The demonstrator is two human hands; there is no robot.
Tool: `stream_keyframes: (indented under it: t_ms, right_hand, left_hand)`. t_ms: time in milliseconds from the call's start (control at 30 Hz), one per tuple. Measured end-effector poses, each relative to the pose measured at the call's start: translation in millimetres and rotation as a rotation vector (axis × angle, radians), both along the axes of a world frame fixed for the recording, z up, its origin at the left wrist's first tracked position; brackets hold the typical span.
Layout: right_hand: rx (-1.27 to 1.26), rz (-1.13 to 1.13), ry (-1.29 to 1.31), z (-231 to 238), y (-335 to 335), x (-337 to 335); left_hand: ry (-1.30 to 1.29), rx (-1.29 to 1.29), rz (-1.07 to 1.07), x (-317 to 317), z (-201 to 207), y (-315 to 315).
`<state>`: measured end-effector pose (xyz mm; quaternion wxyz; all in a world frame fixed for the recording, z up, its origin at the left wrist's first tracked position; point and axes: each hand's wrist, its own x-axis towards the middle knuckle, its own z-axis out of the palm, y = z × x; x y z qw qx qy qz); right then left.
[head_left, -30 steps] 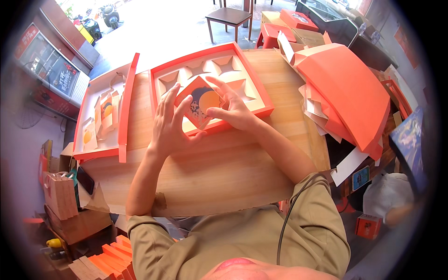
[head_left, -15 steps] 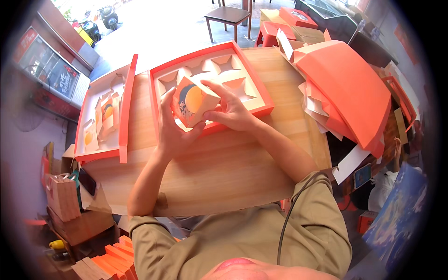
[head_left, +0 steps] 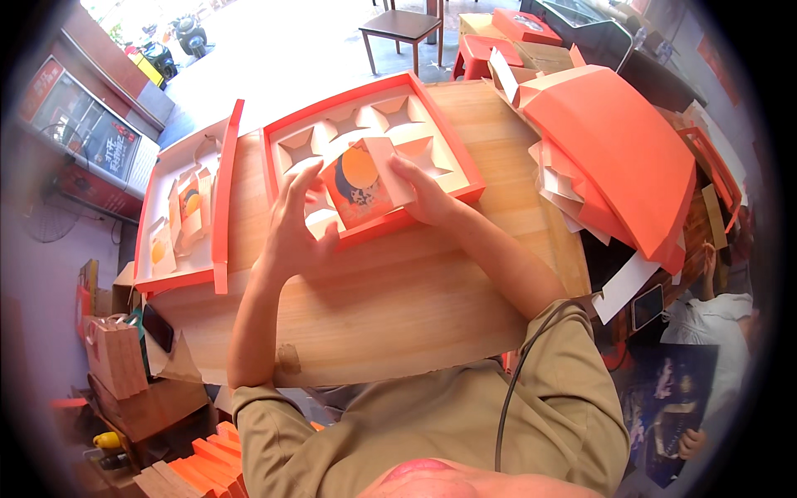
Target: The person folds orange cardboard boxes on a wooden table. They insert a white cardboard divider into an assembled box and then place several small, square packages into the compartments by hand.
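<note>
My right hand (head_left: 429,197) grips a small orange-red and cream carton (head_left: 359,181) by its pale side, thumb toward the top edge. A yellow disc over a dark pattern is printed on the carton's face. My left hand (head_left: 295,217) stands just left of the carton, fingers apart, holding nothing. Both hands are over the near part of a large orange-red gift box (head_left: 475,189). Its cream insert (head_left: 357,120) has several star-shaped openings; the carton and hands hide some of them.
Left of the gift box lies an orange-red lid or tray (head_left: 222,191) with small printed cartons (head_left: 193,203). Folded red boxes (head_left: 614,149) are piled at right. A phone (head_left: 158,326) lies at the table's left edge, another (head_left: 647,307) at right. Another person's hand (head_left: 691,444) holds a dark printed panel.
The carton has been turned, so its yellow disc now sits at the top and its pale side faces right. My left hand has let go and moved slightly left.
</note>
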<state>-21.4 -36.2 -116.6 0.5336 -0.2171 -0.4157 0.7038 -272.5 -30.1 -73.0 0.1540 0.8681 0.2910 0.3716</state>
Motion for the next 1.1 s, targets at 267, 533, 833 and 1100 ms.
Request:
stream_keyframes:
  t_ms: [267, 533, 833, 1100]
  right_hand:
    - [0.06, 0.227, -0.412, 15, -9, 8]
    - [0.489, -0.195, -0.912, 5, -14, -16]
    - [0.895, -0.005, -1.391, 8, -29, -23]
    - [0.768, 0.169, -1.393, 45, -38, -10]
  left_hand:
    - [0.317, 0.521, -0.034, 2, 19, -13]
    - [0.091, 0.376, 0.307, -28, 57, -5]
    - [0.279, -0.043, 0.321, -50, 54, 11]
    - [0.449, -0.149, 0.111, -43, 6, 30]
